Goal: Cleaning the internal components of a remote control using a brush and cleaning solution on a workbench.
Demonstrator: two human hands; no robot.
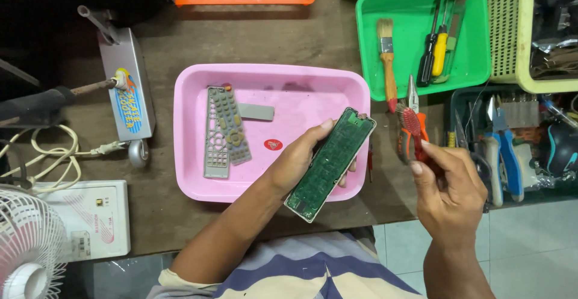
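surface: dark brown wooden worktop (259,34), scuffed, filling most of the view | floor: pale grey tiles (530,239) at 4 to 5 o'clock (grout lines visible) | furniture: white fan (27,251) at 8 o'clock | light: even, soft shadows

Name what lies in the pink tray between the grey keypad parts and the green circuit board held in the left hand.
In the head view, a small red round piece lies on the pink tray floor between them.
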